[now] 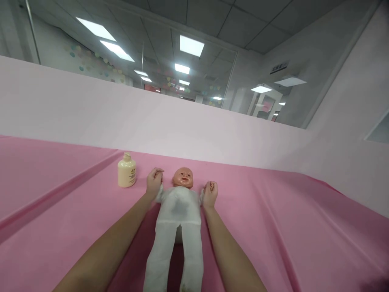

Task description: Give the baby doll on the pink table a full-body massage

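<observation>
A baby doll (pixel 183 177) in white clothes (pixel 179 205) lies on its back on a pink cloth, head toward the wall, with a grey patch on its chest. At the doll's arm on the left side of the view, my left hand (pixel 154 181) is closed round the sleeve end. My right hand (pixel 210 194) has its fingers curled at the other sleeve, on the right side of the view. The doll's own hands are hidden by mine.
A cream pump bottle (pixel 127 172) stands left of my left hand. The pink cloth (pixel 249 227) has raised folds on both sides. Behind it rises a white wall (pixel 188 134) with a window above.
</observation>
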Action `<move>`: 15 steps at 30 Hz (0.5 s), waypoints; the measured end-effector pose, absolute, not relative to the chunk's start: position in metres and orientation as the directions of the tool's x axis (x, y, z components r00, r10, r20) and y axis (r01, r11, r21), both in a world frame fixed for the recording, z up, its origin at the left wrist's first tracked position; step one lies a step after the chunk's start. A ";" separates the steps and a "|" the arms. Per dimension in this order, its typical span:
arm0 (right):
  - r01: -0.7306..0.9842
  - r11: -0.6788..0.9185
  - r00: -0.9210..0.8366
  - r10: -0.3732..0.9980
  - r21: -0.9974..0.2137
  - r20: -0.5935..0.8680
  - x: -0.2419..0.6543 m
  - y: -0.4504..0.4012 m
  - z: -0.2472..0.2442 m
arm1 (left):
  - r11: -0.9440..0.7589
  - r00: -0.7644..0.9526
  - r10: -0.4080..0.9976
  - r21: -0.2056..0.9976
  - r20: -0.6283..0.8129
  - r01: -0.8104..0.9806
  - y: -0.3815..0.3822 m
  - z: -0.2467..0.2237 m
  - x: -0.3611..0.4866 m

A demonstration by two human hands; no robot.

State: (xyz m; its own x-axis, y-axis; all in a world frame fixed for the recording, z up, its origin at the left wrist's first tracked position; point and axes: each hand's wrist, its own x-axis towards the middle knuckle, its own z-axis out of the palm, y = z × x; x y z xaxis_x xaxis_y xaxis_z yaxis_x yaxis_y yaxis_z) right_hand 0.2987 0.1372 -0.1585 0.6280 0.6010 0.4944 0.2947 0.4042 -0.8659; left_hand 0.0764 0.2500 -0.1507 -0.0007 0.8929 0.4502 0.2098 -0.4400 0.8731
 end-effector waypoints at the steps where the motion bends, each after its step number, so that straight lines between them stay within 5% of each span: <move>1: 0.264 0.459 0.661 0.554 -0.848 0.506 0.298 0.132 -0.156 | -0.467 -0.013 0.880 0.871 0.474 0.155 0.242 -0.143 0.072; 3: 0.238 0.520 0.682 0.512 -0.820 0.522 0.295 0.121 -0.153 | -0.530 -0.004 0.848 0.848 0.530 0.027 0.227 -0.131 0.067; 6: 0.242 0.501 0.561 0.627 -0.831 0.541 0.287 0.108 -0.159 | -0.564 0.196 0.803 0.824 0.562 -0.053 0.203 -0.130 0.069; 9: 0.304 0.390 0.348 0.804 -0.869 0.483 0.279 0.103 -0.175 | -0.470 0.430 0.815 0.877 0.389 0.097 0.184 -0.150 0.078; 15: 0.483 0.240 0.339 0.835 -0.842 0.433 0.274 0.102 -0.192 | -0.402 0.407 0.868 0.885 0.286 0.236 0.177 -0.173 0.087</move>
State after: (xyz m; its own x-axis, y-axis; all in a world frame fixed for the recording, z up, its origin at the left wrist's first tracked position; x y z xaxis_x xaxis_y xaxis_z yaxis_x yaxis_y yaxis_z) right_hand 0.2743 0.1021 -0.1921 0.3392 0.8352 0.4329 0.4831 0.2402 -0.8420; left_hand 0.0869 0.1767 -0.1725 0.4071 0.8675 0.2858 0.2355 -0.4020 0.8848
